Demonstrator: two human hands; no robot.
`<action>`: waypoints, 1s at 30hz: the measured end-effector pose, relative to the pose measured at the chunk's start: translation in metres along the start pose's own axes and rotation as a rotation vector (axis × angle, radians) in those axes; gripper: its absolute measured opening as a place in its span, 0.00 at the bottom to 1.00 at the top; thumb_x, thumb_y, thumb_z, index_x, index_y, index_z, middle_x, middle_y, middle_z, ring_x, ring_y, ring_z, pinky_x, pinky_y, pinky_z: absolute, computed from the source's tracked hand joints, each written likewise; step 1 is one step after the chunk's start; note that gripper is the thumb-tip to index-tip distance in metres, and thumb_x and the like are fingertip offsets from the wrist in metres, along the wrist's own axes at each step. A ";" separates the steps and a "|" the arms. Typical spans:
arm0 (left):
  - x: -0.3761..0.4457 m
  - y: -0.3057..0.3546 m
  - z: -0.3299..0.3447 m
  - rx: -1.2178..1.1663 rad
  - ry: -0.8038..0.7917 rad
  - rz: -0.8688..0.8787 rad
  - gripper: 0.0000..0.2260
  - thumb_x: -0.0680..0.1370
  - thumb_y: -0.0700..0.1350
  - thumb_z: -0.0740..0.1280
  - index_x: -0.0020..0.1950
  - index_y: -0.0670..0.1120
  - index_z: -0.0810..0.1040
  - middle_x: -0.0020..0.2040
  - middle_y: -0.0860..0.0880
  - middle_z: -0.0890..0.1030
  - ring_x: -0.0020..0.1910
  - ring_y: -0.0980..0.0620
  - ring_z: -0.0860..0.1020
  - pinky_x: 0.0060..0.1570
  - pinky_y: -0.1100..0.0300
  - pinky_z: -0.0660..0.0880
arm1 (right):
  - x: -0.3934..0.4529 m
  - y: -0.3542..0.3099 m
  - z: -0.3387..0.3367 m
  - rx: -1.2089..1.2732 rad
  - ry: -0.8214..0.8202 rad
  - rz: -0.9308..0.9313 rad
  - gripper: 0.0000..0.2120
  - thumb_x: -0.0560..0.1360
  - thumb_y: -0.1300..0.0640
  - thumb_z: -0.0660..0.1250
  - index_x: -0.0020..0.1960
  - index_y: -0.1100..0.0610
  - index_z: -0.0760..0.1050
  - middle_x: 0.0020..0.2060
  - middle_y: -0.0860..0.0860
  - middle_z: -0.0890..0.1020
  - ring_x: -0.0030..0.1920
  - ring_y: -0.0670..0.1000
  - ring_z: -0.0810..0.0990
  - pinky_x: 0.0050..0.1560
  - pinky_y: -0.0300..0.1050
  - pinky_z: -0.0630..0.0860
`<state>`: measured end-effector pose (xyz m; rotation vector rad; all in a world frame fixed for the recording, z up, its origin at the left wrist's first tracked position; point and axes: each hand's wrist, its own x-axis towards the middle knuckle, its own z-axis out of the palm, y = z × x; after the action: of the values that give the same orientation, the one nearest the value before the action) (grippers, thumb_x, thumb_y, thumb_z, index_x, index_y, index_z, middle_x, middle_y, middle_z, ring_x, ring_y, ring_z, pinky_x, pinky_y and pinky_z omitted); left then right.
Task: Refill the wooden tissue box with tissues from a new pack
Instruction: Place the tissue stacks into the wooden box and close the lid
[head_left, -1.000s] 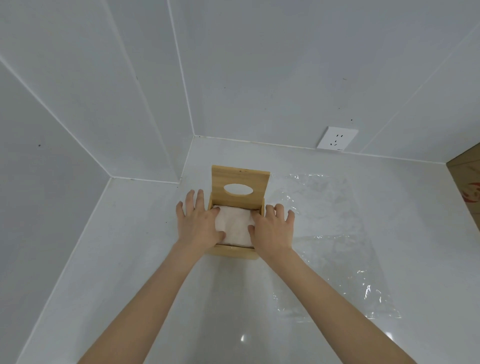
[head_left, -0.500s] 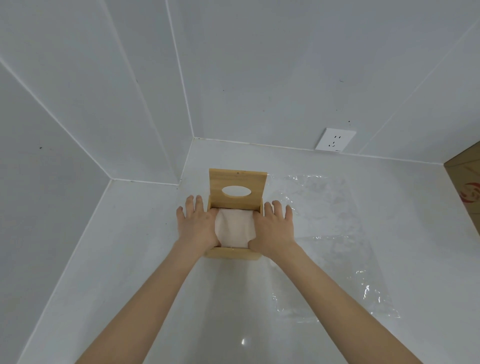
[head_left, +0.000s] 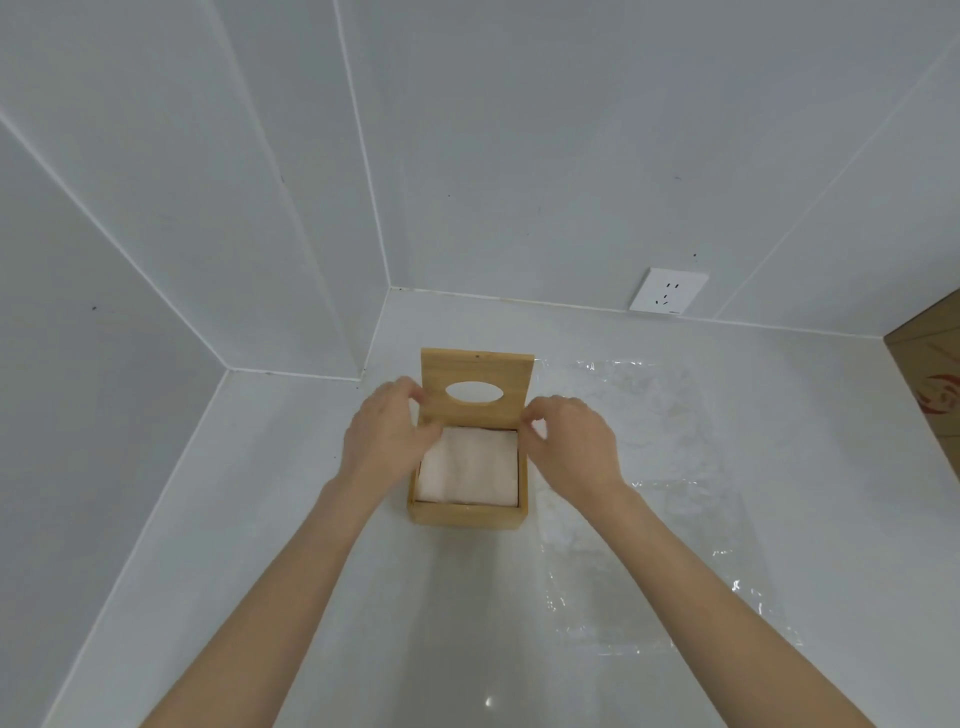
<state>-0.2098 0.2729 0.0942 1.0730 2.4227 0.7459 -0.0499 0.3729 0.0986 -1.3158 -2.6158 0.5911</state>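
Tissues (head_left: 468, 470) sit flush inside wooden box (head_left: 466, 512) — lid (head_left: 477, 388) upright. Left hand (head_left: 388, 437) and right hand (head_left: 570, 442) pinch lid's side edges, likely to close it.

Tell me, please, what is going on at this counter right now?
A person is refilling a wooden tissue box. The tissues already sit inside it. The left hand and right hand are at the side edges of the upright lid, probably to close it. The empty plastic wrapper lies beside the box.
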 end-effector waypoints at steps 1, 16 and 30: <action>0.002 0.004 -0.006 -0.077 0.077 0.021 0.15 0.72 0.47 0.69 0.55 0.47 0.72 0.56 0.50 0.77 0.54 0.49 0.75 0.50 0.54 0.72 | 0.003 -0.001 -0.007 0.089 0.075 0.028 0.09 0.76 0.57 0.59 0.49 0.56 0.78 0.46 0.51 0.83 0.49 0.55 0.79 0.46 0.47 0.74; 0.026 0.021 -0.023 -0.089 0.146 0.371 0.14 0.73 0.34 0.68 0.58 0.40 0.78 0.53 0.41 0.82 0.50 0.45 0.79 0.52 0.60 0.74 | 0.032 -0.012 -0.029 0.317 0.033 -0.151 0.14 0.80 0.60 0.55 0.60 0.60 0.76 0.51 0.59 0.79 0.52 0.55 0.76 0.45 0.31 0.63; 0.007 0.017 -0.025 -0.056 0.206 0.442 0.10 0.72 0.33 0.69 0.53 0.38 0.81 0.47 0.40 0.84 0.45 0.43 0.82 0.51 0.57 0.76 | 0.015 -0.011 -0.031 0.350 0.047 -0.184 0.13 0.79 0.60 0.57 0.53 0.60 0.79 0.41 0.51 0.76 0.42 0.48 0.73 0.40 0.31 0.62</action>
<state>-0.2179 0.2806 0.1231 1.6044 2.3307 1.1052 -0.0571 0.3876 0.1309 -0.9605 -2.4161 0.9219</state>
